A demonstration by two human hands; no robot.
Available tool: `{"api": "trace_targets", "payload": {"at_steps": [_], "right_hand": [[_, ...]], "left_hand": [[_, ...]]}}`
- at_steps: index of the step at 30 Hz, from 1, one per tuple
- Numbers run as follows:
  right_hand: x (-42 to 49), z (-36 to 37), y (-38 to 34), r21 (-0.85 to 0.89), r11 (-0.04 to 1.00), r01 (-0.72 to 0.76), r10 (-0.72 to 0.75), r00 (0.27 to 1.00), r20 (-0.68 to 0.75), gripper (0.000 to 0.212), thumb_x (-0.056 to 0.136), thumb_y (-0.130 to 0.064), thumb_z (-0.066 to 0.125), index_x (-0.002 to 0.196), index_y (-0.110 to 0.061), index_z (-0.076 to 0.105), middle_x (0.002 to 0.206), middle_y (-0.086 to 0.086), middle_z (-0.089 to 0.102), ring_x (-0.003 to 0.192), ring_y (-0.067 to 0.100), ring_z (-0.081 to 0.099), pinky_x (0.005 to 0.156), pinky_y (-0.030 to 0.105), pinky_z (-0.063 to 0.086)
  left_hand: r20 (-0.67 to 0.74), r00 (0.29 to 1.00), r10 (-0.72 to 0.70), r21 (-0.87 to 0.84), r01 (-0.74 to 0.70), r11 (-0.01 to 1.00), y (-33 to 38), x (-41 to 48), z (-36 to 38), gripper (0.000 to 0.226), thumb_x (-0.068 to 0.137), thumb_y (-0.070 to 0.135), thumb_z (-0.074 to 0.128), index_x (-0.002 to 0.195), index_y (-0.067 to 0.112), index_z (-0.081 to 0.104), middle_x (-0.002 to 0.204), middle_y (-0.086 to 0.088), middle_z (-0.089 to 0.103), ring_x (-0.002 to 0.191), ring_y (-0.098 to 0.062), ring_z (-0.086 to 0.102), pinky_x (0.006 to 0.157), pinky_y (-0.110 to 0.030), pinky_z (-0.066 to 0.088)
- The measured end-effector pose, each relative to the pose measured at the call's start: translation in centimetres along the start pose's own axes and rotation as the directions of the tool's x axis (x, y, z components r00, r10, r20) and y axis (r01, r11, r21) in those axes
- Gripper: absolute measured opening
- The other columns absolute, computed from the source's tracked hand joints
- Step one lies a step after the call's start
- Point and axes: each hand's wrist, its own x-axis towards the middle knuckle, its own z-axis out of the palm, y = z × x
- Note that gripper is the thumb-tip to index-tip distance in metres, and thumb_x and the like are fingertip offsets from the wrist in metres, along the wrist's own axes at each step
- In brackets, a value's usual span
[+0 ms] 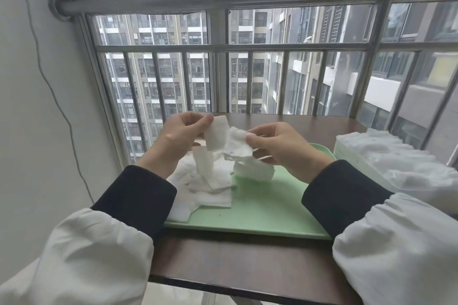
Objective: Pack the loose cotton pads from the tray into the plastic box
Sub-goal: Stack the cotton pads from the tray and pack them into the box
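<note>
Beyond the sleeves (99, 255), left hand (181, 135) and right hand (280, 146) pinch pads (216, 134) above tray (260, 210).

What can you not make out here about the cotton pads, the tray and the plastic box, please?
Head view:
- plastic box: near end hidden by the right sleeve; fill level unclear.
- loose pads: overlapping, white on white; count unclear.
- tray: left corner hidden by the left sleeve.
- right hand: pinches crumpled pad; one or several, unclear.

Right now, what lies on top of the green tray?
Loose cotton pads lie heaped on the left of the green tray; its right is bare. The left hand and right hand hold pads above it. Under the heap is hidden.
</note>
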Motion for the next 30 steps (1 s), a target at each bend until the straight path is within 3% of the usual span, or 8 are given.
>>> {"api": "trace_targets", "payload": {"at_steps": [5,10,14,17,19,25,30], "right_hand": [[0.1,-0.2,-0.5,0.098,0.995,-0.007,0.014,0.997,-0.077,0.008,0.096,-0.012,0.058,0.095,-0.011,0.066,0.079,0.003,0.069,0.065,0.016,0.066,0.062,0.028,0.051],[0.4,-0.2,-0.4,0.193,0.981,0.008,0.037,0.974,-0.224,0.01,0.101,-0.019,0.054,0.106,-0.014,0.062,0.077,-0.001,0.068,0.054,0.009,0.063,0.052,0.025,0.048],[0.5,-0.6,0.1,0.06,0.997,0.043,-0.021,0.946,-0.324,0.015,0.099,-0.019,0.061,0.112,-0.015,0.057,0.091,0.001,0.068,0.055,0.004,0.065,0.048,0.02,0.049],[0.3,-0.5,0.3,-0.117,0.99,0.077,-0.103,0.967,-0.234,0.009,0.093,-0.018,0.069,0.1,-0.015,0.064,0.088,0.003,0.071,0.058,0.005,0.064,0.049,0.017,0.048],[0.1,-0.2,0.2,-0.131,0.986,0.105,-0.122,0.983,-0.136,0.008,0.091,-0.019,0.073,0.094,-0.012,0.068,0.083,0.002,0.073,0.062,0.007,0.066,0.052,0.018,0.05],[-0.2,0.7,-0.2,0.035,0.994,0.104,-0.104,0.995,0.011,0.026,0.09,-0.012,0.072,0.108,0.006,0.069,0.098,0.022,0.074,0.077,0.023,0.071,0.068,0.03,0.06],[-0.4,0.6,-0.5,0.197,0.977,0.084,-0.098,0.993,0.065,0.037,0.085,-0.014,0.074,0.113,0.009,0.066,0.101,0.023,0.073,0.083,0.027,0.072,0.07,0.033,0.06]], "left_hand": [[-0.054,0.999,0.003,-0.04,-0.006,0.999,-0.2,-0.1,0.4,0.016,0.096,0.032,0.068,0.098,0.017,0.063,0.076,0.007,0.071,0.057,-0.008,0.066,0.052,-0.024,0.052],[-0.043,0.998,-0.043,-0.09,0.04,0.995,-0.3,-0.2,0.6,0.019,0.089,0.028,0.076,0.097,0.016,0.064,0.074,0.007,0.072,0.056,-0.011,0.064,0.045,-0.023,0.049],[0.081,0.996,-0.02,-0.238,0.039,0.97,0.2,-0.7,0.5,0.036,0.071,0.028,0.082,0.099,0.014,0.064,0.08,0.003,0.075,0.065,-0.014,0.07,0.049,-0.024,0.053],[0.181,0.983,0.031,-0.268,0.019,0.963,0.3,-1.0,0.7,0.037,0.067,0.023,0.083,0.099,0.013,0.067,0.087,-0.002,0.077,0.077,-0.021,0.073,0.062,-0.031,0.061],[0.21,0.975,0.071,-0.279,-0.009,0.96,0.3,-1.1,1.0,0.032,0.069,0.02,0.083,0.096,0.014,0.068,0.086,-0.003,0.076,0.078,-0.022,0.073,0.065,-0.034,0.062],[0.217,0.963,0.158,-0.158,-0.125,0.979,0.5,-1.5,1.5,0.024,0.068,0.025,0.085,0.088,0.023,0.071,0.082,0.005,0.074,0.077,-0.017,0.073,0.06,-0.028,0.057],[0.182,0.958,0.221,-0.064,-0.212,0.975,1.0,-1.9,2.0,0.025,0.071,0.023,0.085,0.089,0.019,0.068,0.08,0.007,0.073,0.071,-0.013,0.072,0.057,-0.024,0.056]]}}
